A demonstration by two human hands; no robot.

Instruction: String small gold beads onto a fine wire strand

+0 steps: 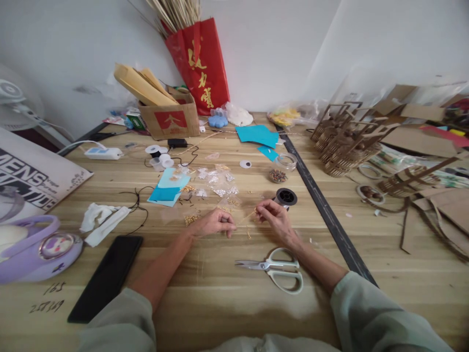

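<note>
A thin strand of small gold beads stretches between my two hands above the table. My left hand is closed, its thumb and fingertips pinching the strand's left end. With thumb and forefinger, my right hand pinches the other end. A short gold beaded piece shows just below the strand; whether it hangs or lies there I cannot tell. Beside my left wrist is a small pile of gold beads. A dark spool stands behind my right hand, and white-handled scissors lie in front of it.
Small clear bags and blue cards lie behind my left hand. A jar of beads is farther back. To the left rest a black phone and tissues. Small wooden baskets stand right of a black strip.
</note>
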